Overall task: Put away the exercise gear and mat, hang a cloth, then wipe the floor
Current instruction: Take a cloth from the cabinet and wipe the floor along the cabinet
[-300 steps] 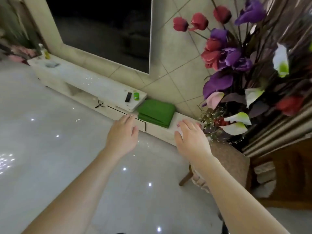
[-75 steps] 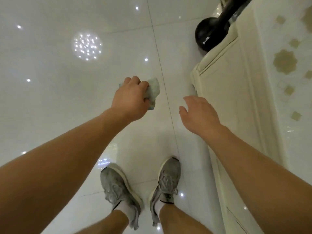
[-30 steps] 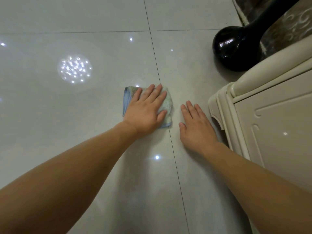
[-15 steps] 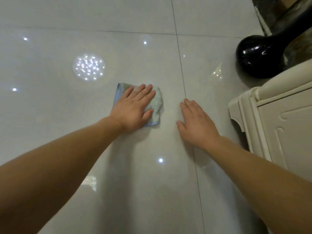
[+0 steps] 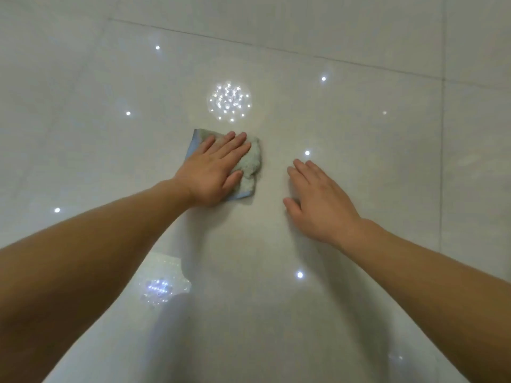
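Observation:
A small folded cloth (image 5: 253, 161), pale grey-green with a blue edge, lies flat on the glossy white tiled floor (image 5: 276, 272). My left hand (image 5: 213, 170) presses down on it with fingers stretched out flat, covering most of the cloth. My right hand (image 5: 318, 200) rests palm down on the bare tile a short way to the right of the cloth, fingers spread, holding nothing.
The floor reflects ceiling lights, with a bright cluster (image 5: 229, 102) just beyond the cloth. Tile joints (image 5: 441, 134) run along the right side and across the top. Nothing else stands on the visible floor.
My left hand has slid the cloth leftward over the tile and my right hand followed. The black vase and cream cabinet on the right have passed out of view.

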A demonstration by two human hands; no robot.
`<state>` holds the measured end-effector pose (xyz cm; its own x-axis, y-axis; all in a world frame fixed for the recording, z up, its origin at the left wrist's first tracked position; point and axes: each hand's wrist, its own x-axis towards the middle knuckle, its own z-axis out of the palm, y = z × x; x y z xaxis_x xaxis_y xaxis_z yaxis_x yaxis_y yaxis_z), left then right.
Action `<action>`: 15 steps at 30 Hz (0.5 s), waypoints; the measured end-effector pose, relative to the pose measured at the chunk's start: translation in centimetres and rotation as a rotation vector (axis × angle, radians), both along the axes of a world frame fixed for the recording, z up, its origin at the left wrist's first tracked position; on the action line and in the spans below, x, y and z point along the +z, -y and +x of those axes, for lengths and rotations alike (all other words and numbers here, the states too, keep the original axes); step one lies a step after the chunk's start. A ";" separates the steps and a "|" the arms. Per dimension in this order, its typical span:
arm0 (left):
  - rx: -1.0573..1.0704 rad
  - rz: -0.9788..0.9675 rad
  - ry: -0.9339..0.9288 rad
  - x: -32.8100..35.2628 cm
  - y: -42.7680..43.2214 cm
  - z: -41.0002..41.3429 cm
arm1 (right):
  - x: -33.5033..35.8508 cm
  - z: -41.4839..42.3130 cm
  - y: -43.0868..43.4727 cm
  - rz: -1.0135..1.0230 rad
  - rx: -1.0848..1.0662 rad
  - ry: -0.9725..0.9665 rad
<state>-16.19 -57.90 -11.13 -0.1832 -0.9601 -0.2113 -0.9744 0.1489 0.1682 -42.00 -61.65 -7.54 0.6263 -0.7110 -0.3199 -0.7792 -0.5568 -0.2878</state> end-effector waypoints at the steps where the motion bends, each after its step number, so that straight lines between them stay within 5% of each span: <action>1: 0.020 0.008 -0.001 0.1 -0.5 1.3 | 0.0 1.4 -0.1 0.003 0.023 0.011; 15: 0.291 0.045 0.089 0.8 -7.4 14.2 | -1.0 15.0 -1.7 0.020 0.276 0.009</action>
